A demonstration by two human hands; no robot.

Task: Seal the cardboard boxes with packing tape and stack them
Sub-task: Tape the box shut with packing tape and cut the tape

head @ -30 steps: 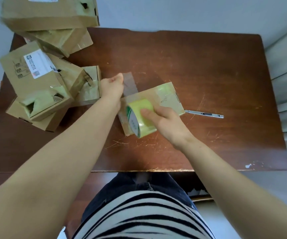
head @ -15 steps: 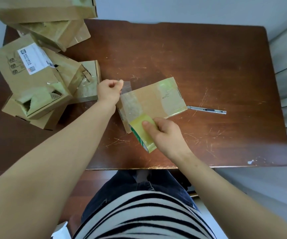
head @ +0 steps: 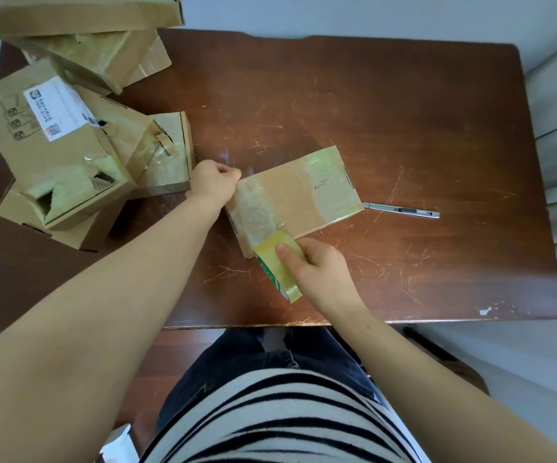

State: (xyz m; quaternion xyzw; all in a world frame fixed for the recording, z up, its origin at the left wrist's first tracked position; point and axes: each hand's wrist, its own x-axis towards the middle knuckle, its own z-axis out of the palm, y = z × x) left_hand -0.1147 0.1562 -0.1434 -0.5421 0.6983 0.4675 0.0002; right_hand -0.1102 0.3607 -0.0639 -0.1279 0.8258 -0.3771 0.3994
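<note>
Left hand (head: 215, 182) tight on tape end (head: 246, 183); right hand (head: 318, 267) tight round tape roll (head: 268, 251)

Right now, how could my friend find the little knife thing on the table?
Look at the brown wooden table. To the right of the flat cardboard box in its middle lies the utility knife. It is the only thin, silver metal thing there; its neighbours are all cardboard.

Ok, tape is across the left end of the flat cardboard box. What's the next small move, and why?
Probably pull the yellow-green tape roll just past the near edge of the flat brown cardboard box. The left hand pinches the far end of the clear tape strip, the right hand grips the roll, and the strip runs uncut into it.
</note>
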